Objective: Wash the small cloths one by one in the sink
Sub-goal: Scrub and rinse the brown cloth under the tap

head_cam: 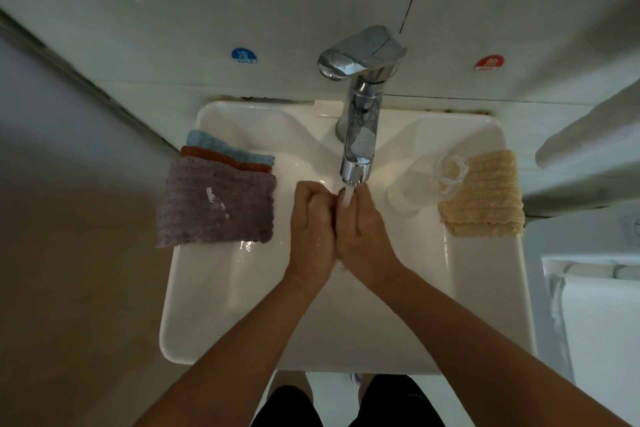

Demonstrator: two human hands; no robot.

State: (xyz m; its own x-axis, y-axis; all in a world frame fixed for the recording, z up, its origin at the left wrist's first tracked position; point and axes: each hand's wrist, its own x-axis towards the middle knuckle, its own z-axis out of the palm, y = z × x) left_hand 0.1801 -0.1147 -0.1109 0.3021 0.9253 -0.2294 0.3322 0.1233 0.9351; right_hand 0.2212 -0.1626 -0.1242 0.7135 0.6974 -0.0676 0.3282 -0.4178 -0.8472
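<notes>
Left hand (311,225) and right hand (362,229), frame centre, fingers clenched together on a barely visible pale cloth (341,265) under the tap (360,135) stream for rinsing; unwashed stack (216,198) waits left on sink (242,340) rim, tan cloth (485,198) right.

On the wall tile behind the sink, left of the tap, a round blue sticker (244,56) reads "COLD" under a white character I can't make out. To the right of the tap, a round red sticker (488,63) reads "HOT", likewise under an illegible white character.
</notes>
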